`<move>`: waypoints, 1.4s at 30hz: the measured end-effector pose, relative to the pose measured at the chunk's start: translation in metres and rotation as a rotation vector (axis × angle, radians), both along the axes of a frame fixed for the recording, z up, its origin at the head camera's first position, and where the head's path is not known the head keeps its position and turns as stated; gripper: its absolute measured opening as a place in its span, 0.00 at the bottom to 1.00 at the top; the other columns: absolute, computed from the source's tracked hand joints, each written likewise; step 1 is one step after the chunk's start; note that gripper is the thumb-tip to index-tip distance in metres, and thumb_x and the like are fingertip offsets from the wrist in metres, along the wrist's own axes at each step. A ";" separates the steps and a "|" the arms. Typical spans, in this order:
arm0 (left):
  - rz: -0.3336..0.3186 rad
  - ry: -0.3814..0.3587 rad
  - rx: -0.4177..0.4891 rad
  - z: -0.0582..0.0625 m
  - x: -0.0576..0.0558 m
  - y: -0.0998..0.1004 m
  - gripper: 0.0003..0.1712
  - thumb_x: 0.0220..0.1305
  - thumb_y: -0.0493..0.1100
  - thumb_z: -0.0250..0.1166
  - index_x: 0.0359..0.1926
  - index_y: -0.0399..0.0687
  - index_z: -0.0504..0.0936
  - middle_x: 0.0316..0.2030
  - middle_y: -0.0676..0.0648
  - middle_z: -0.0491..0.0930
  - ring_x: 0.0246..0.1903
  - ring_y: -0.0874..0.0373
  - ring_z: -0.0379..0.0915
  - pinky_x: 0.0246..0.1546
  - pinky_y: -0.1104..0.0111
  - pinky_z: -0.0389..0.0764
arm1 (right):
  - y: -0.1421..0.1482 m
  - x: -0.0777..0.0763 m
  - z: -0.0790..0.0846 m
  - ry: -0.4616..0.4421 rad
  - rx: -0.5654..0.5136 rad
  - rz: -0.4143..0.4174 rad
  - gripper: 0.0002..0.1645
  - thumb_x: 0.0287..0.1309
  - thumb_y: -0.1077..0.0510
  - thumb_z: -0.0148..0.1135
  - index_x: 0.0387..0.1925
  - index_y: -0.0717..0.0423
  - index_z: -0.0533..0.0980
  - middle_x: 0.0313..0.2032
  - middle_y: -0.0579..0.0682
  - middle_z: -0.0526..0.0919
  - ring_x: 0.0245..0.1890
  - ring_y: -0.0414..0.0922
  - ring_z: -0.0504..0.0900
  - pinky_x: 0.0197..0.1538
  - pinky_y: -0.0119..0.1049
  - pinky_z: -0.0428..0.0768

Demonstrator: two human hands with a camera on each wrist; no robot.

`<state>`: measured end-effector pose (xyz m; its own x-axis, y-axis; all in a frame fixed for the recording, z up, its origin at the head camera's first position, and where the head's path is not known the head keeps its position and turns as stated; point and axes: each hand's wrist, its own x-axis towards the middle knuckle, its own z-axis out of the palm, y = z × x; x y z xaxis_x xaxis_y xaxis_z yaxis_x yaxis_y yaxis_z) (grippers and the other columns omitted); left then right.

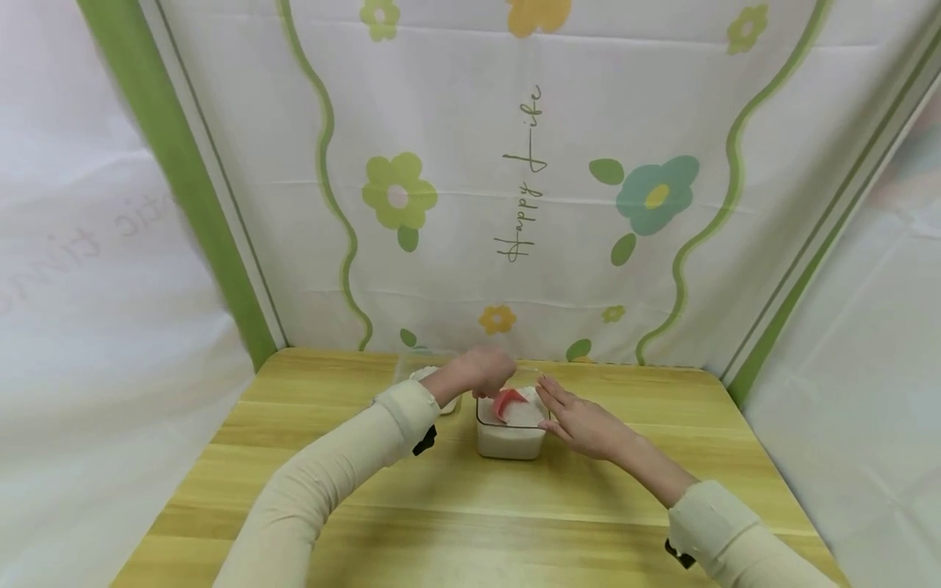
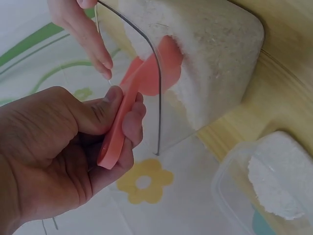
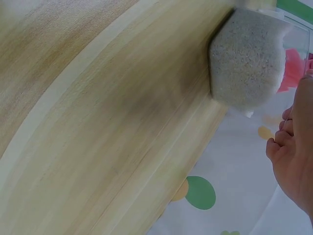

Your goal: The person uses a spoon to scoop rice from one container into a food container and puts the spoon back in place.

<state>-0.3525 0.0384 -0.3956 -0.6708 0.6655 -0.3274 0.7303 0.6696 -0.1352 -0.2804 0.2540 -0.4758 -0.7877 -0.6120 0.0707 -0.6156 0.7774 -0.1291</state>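
Note:
A clear square container [image 1: 509, 445] of white, rice-like grains stands on the table. My left hand [image 1: 485, 369] grips a pink scoop [image 2: 120, 127] by its handle, thumb on top and fingers curled beneath. The bowl of the scoop is inside the container, against the grains. At the container's right side, my right hand [image 1: 584, 425] touches the wall and rim with mostly straight fingers, the thumb near the front corner. In the right wrist view, the right hand [image 3: 296, 142] is partly cut off by the frame edge.
Left of the grain container, partly behind my left forearm, is a second clear container [image 2: 230, 186] with white contents. The wooden table [image 1: 470, 531] ends at a white curtain [image 1: 456, 269] with printed flowers. More curtains hang at both sides.

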 end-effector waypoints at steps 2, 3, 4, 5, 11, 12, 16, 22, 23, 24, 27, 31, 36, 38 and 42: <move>0.018 -0.036 0.009 -0.002 -0.002 0.000 0.14 0.65 0.35 0.61 0.21 0.50 0.78 0.15 0.54 0.80 0.20 0.62 0.83 0.14 0.75 0.70 | 0.000 0.000 0.000 -0.001 -0.006 -0.003 0.40 0.75 0.43 0.46 0.75 0.66 0.54 0.77 0.63 0.50 0.74 0.59 0.60 0.65 0.52 0.72; 0.026 -0.050 0.012 -0.002 -0.003 0.000 0.16 0.65 0.35 0.61 0.20 0.50 0.77 0.14 0.54 0.79 0.20 0.62 0.84 0.14 0.75 0.69 | 0.000 0.000 0.000 -0.001 -0.008 -0.003 0.40 0.75 0.43 0.46 0.75 0.66 0.54 0.77 0.63 0.50 0.75 0.59 0.59 0.65 0.52 0.72; 0.032 -0.064 0.012 -0.003 -0.003 0.001 0.17 0.65 0.35 0.61 0.18 0.50 0.78 0.14 0.54 0.79 0.21 0.61 0.84 0.14 0.75 0.68 | 0.000 0.000 0.000 0.000 -0.007 -0.004 0.40 0.75 0.43 0.46 0.75 0.66 0.54 0.77 0.63 0.50 0.75 0.58 0.59 0.66 0.52 0.71; 0.035 -0.077 0.013 -0.004 -0.003 0.001 0.17 0.65 0.35 0.61 0.18 0.51 0.77 0.14 0.54 0.79 0.21 0.61 0.84 0.14 0.75 0.67 | 0.000 0.000 0.000 0.001 -0.009 -0.005 0.40 0.75 0.43 0.46 0.75 0.66 0.54 0.77 0.63 0.50 0.75 0.58 0.58 0.66 0.52 0.71; 0.063 -0.128 0.024 -0.010 -0.004 0.006 0.17 0.67 0.36 0.60 0.19 0.51 0.77 0.17 0.52 0.79 0.14 0.65 0.71 0.15 0.74 0.65 | -0.001 0.000 0.000 0.012 -0.024 -0.002 0.40 0.75 0.43 0.47 0.74 0.67 0.55 0.77 0.64 0.52 0.74 0.59 0.59 0.65 0.52 0.72; 0.069 -0.134 0.028 -0.011 -0.005 0.006 0.17 0.67 0.36 0.60 0.19 0.51 0.77 0.17 0.52 0.80 0.13 0.66 0.69 0.15 0.74 0.65 | -0.001 0.000 0.000 0.014 -0.024 -0.002 0.40 0.75 0.43 0.47 0.74 0.66 0.55 0.77 0.64 0.52 0.74 0.59 0.60 0.65 0.52 0.72; 0.085 -0.181 0.040 -0.013 -0.009 0.004 0.18 0.66 0.36 0.61 0.18 0.50 0.79 0.16 0.53 0.80 0.13 0.66 0.70 0.16 0.74 0.66 | -0.001 -0.001 -0.001 0.012 -0.017 -0.003 0.40 0.76 0.43 0.45 0.75 0.65 0.55 0.77 0.63 0.51 0.74 0.58 0.60 0.64 0.52 0.73; 0.031 -0.238 0.033 -0.011 -0.017 -0.004 0.22 0.67 0.38 0.62 0.13 0.50 0.79 0.13 0.54 0.79 0.13 0.66 0.71 0.17 0.76 0.65 | -0.002 -0.001 -0.001 -0.007 -0.023 -0.003 0.40 0.76 0.42 0.45 0.75 0.65 0.54 0.77 0.63 0.51 0.74 0.59 0.60 0.64 0.52 0.73; 0.029 -0.252 0.037 -0.010 -0.018 -0.006 0.23 0.68 0.39 0.62 0.13 0.50 0.80 0.13 0.54 0.79 0.13 0.66 0.70 0.16 0.75 0.64 | -0.002 -0.001 0.000 -0.006 -0.025 -0.004 0.40 0.76 0.43 0.46 0.75 0.65 0.54 0.77 0.63 0.51 0.74 0.59 0.61 0.64 0.52 0.73; 0.030 -0.273 0.046 -0.009 -0.019 -0.008 0.24 0.69 0.40 0.62 0.13 0.49 0.80 0.13 0.54 0.79 0.12 0.67 0.69 0.16 0.76 0.64 | -0.002 0.000 0.000 -0.004 -0.024 -0.005 0.40 0.76 0.43 0.46 0.75 0.65 0.54 0.77 0.63 0.51 0.73 0.59 0.62 0.64 0.52 0.73; 0.000 -0.313 0.084 -0.008 -0.022 -0.015 0.27 0.71 0.40 0.59 0.11 0.48 0.79 0.13 0.53 0.80 0.10 0.67 0.63 0.16 0.75 0.57 | -0.001 0.000 -0.001 -0.001 -0.020 -0.009 0.40 0.76 0.43 0.47 0.75 0.66 0.54 0.77 0.63 0.51 0.73 0.59 0.63 0.64 0.52 0.73; -0.045 -0.346 0.167 -0.007 -0.022 -0.028 0.26 0.72 0.35 0.55 0.16 0.41 0.86 0.16 0.48 0.84 0.09 0.68 0.59 0.17 0.74 0.53 | -0.001 0.000 -0.002 0.002 -0.019 -0.005 0.40 0.75 0.43 0.47 0.75 0.66 0.54 0.77 0.63 0.50 0.73 0.59 0.62 0.64 0.52 0.73; -0.021 -0.439 0.290 -0.010 -0.021 -0.044 0.21 0.72 0.34 0.55 0.25 0.38 0.90 0.22 0.41 0.87 0.11 0.66 0.65 0.17 0.75 0.60 | 0.000 0.000 -0.002 0.003 -0.029 -0.001 0.40 0.75 0.43 0.46 0.75 0.65 0.53 0.77 0.63 0.51 0.73 0.59 0.62 0.64 0.52 0.73; -0.010 -0.473 0.340 -0.013 -0.022 -0.049 0.21 0.72 0.34 0.56 0.24 0.36 0.89 0.23 0.39 0.87 0.12 0.64 0.69 0.17 0.75 0.61 | 0.000 0.000 -0.003 0.003 -0.034 -0.001 0.40 0.75 0.43 0.46 0.75 0.65 0.53 0.77 0.64 0.51 0.73 0.60 0.63 0.64 0.52 0.73; 0.004 -0.545 0.431 -0.019 -0.022 -0.059 0.21 0.72 0.34 0.57 0.24 0.28 0.86 0.21 0.35 0.84 0.13 0.63 0.72 0.18 0.75 0.64 | 0.001 0.001 -0.004 0.009 -0.036 0.000 0.41 0.76 0.42 0.45 0.75 0.65 0.53 0.77 0.64 0.51 0.70 0.60 0.67 0.62 0.53 0.75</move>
<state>-0.3750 -0.0208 -0.4142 -0.4886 0.8096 -0.3253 0.6156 0.5841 0.5290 -0.2796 0.2551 -0.4796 -0.7871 -0.6087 0.1000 -0.6167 0.7725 -0.1517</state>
